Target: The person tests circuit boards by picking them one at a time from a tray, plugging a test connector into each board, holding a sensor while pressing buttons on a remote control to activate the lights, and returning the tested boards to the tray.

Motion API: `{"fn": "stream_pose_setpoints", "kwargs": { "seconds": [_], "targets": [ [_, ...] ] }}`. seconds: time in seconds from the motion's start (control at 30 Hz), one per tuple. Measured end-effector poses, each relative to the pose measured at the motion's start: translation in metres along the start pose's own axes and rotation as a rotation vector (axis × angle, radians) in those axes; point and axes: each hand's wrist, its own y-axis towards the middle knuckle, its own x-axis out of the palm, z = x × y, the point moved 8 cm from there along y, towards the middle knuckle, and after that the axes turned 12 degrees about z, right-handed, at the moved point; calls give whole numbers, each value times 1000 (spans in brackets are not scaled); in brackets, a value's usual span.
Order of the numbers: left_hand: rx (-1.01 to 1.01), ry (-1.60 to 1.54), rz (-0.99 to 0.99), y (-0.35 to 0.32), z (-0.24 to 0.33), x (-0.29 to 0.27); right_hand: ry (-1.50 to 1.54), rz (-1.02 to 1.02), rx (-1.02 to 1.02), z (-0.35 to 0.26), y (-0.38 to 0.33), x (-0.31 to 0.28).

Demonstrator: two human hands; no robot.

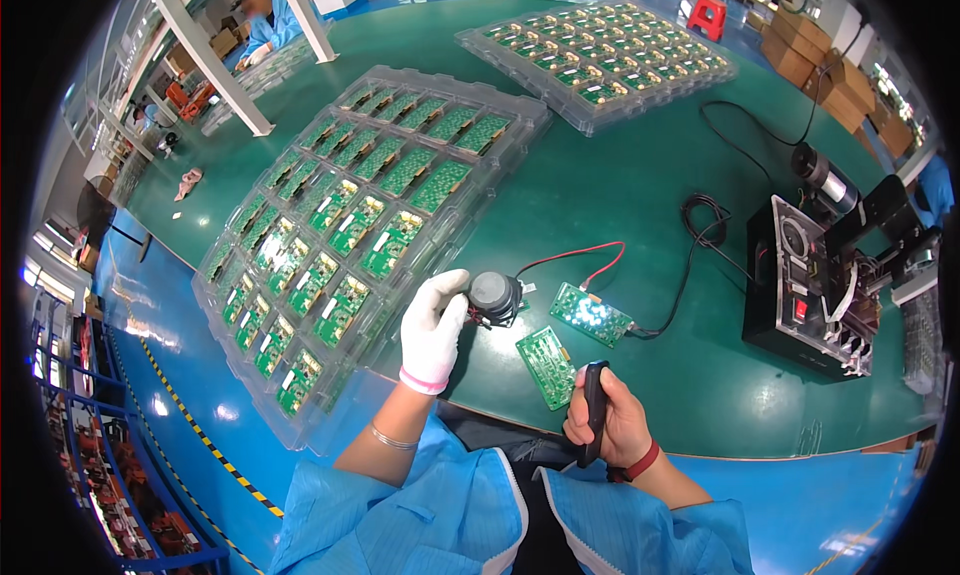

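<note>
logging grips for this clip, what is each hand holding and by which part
The gloved left hand grips the small round black speaker by its side. The bare right hand holds a slim black tool around its middle.

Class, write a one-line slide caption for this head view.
Gloved left hand steadies a small speaker; bare right hand grips a black tool.

a wide green surface (pixel 620 175) is stretching across the room, its near edge curving above a glossy blue floor (pixel 180 325) that is reflecting pale patches of light. a yellow-and-black striped line (pixel 200 437) is running along the floor. white slanted frame legs (pixel 205 55) are standing at the far left, with another person in a blue coat (pixel 265 25) sitting behind them. brown cardboard boxes (pixel 830 70) are stacking up at the far right, beside a red stool (pixel 708 15). blue metal racks (pixel 110 475) are lining the lower left.
</note>
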Motion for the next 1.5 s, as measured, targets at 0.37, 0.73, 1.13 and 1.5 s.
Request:
{"fn": "stream_pose_setpoints", "kwargs": {
  "seconds": [0.37, 0.73, 1.13, 1.5],
  "targets": [
    [-13, -15, -3, 1, -1, 0, 220, -110, 69, -1, 8, 3],
    [-40, -9, -26, 0, -1, 3, -28, -63, -109, -6, 5, 8],
    [-34, 20, -3, 1, 0, 1, -16, -83, -93, -7, 5, 8],
    [-15, 27, -1, 1, 1, 0, -19, -39, -78, -4, 7, 8]
  ]
}}
